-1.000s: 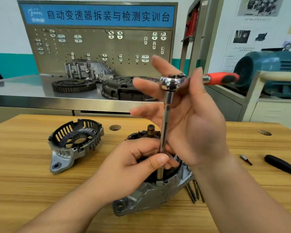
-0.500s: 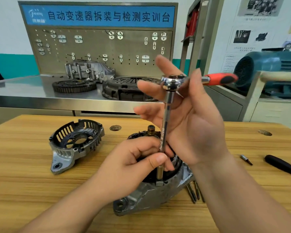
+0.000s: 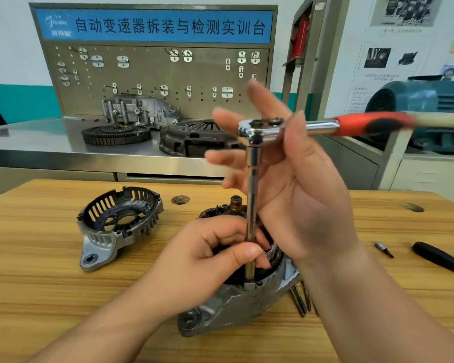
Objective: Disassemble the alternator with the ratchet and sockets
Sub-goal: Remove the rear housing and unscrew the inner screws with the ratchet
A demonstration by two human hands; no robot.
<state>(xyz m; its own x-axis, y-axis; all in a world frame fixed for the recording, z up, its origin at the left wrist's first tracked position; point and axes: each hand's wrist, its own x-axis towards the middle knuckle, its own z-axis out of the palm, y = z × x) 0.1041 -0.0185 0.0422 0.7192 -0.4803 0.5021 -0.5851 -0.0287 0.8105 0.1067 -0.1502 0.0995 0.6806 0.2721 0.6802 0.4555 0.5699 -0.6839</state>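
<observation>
alternator — heavy, rigid cast housing, on the tabletop close to us; we'd steady it by its body. left hand pinches the extension low down. right hand: fingers spread straight, ratchet neck in the thumb's crook — chrome, likely slippery.

Found ratchet with extension bar upright on alternator, pinched low by left hand; right hand spread-fingered at head.
</observation>
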